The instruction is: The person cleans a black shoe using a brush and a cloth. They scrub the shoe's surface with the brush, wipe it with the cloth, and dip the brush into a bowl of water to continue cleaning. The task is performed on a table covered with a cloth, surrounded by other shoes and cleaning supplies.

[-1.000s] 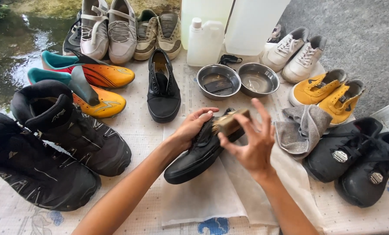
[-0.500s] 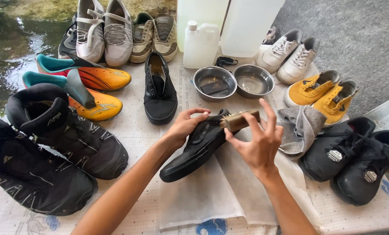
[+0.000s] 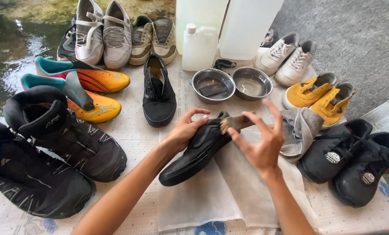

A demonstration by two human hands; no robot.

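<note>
Table-top: matte black slip-on shoe (image 3: 194, 152), tilted.

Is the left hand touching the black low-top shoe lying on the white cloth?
Touching. The head view shows the left hand gripping the black low-top shoe at its heel, fingers curled over the collar.

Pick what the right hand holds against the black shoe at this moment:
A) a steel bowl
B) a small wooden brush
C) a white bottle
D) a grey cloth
B: the right hand pinches a small wooden brush with its bristles at the black shoe, which the left hand steadies.
</note>
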